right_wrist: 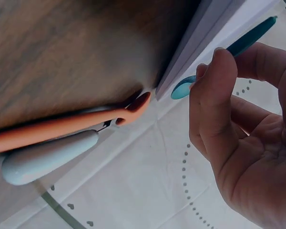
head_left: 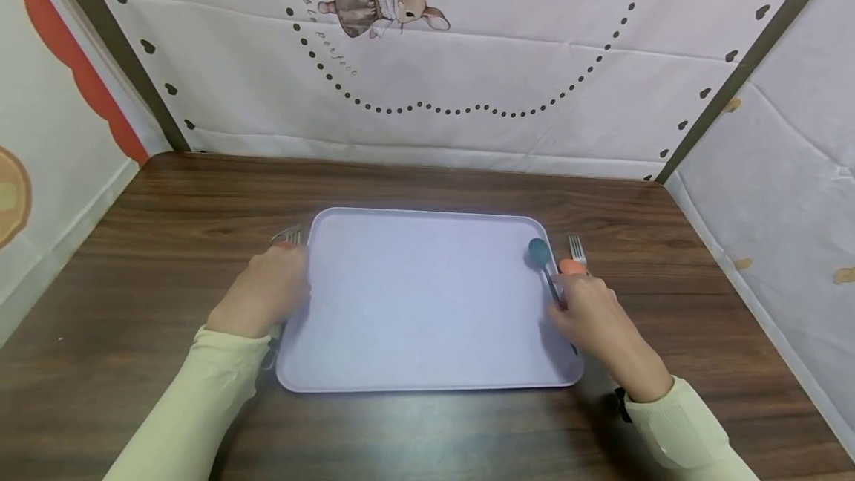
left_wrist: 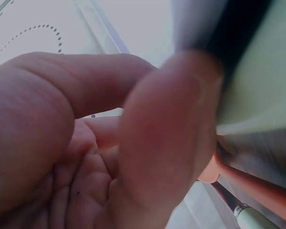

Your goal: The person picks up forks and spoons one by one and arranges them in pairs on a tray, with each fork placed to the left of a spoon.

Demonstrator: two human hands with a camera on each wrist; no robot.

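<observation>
A person works at both sides of a tray (head_left: 427, 303) on a brown desk (head_left: 414, 436), the right hand (head_left: 594, 318) pinching a teal spoon (head_left: 539, 253) by its handle between thumb and fingers. The spoon's bowl is over the tray just inside its right edge, pointing toward the desk's far edge.

The step in hand appears to be carrying the spoon across the tray's edge; whether onto the tray or off it, this moment does not settle. The next move probably calls for keeping the spoon clear of the raised rim and loosening the pinch without knocking the orange spoon (head_left: 572, 266) and right fork (head_left: 577, 247), on the desk just outside that edge.

At the tray's left edge, the left hand (head_left: 267, 288) is curled, thumb and finger close together; what they grip, if anything, is not shown. Tines of a left fork (head_left: 293, 236) and a bit of orange peek past the knuckles.

Much lies hidden: both hands cover handles in the head view, and a thin curved outline beside the left fork is too small to name. In the left wrist view, a pale green patch (left_wrist: 262, 71) and a dark band (left_wrist: 240, 26) are too blurred to identify. Whether the teal spoon touches the tray is unclear.
</observation>
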